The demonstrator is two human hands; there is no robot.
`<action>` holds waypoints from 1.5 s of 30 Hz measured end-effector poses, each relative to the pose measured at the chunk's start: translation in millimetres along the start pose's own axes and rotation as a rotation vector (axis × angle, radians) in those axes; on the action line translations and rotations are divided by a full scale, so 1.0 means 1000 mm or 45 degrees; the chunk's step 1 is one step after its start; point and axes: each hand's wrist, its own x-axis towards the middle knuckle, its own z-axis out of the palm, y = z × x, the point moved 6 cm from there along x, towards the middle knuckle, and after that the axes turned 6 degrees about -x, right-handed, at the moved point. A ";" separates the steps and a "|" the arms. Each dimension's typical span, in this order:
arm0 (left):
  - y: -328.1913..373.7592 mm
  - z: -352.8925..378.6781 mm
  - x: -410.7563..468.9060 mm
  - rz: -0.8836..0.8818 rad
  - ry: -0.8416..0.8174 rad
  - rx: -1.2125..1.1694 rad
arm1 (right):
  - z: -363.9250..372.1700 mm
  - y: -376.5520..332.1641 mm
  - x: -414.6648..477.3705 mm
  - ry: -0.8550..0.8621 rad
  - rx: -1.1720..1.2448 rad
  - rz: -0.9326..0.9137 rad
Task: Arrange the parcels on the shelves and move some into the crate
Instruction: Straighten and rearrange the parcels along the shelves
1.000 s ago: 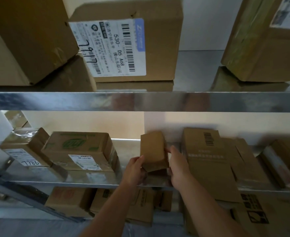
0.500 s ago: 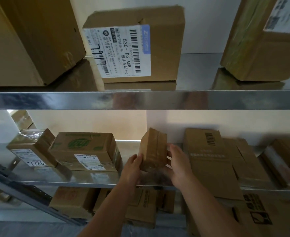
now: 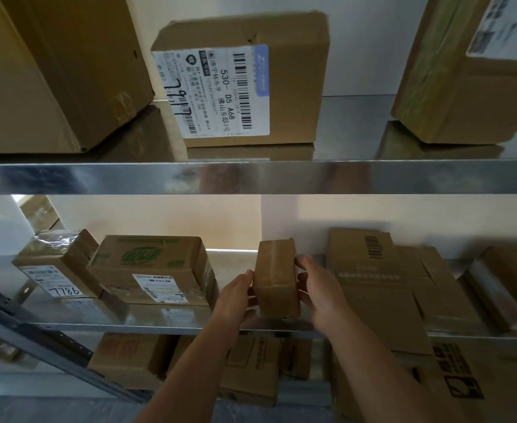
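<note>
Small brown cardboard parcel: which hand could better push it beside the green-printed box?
Probably the right hand: it holds the small brown cardboard parcel on the side away from the green-printed cardboard box; the left hand lies between them.

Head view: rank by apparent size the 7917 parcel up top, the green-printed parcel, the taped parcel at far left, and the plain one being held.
1. 7917 parcel, though being nearer the camera may inflate it
2. green-printed parcel
3. taped parcel
4. plain parcel, smallest
</note>
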 end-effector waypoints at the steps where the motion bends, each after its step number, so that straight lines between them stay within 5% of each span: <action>1: 0.000 0.001 -0.003 -0.044 -0.003 -0.068 | 0.000 0.000 -0.001 -0.010 0.000 0.009; 45: -0.001 -0.007 -0.021 0.113 0.018 -0.347 | -0.001 0.011 -0.016 -0.045 0.074 -0.026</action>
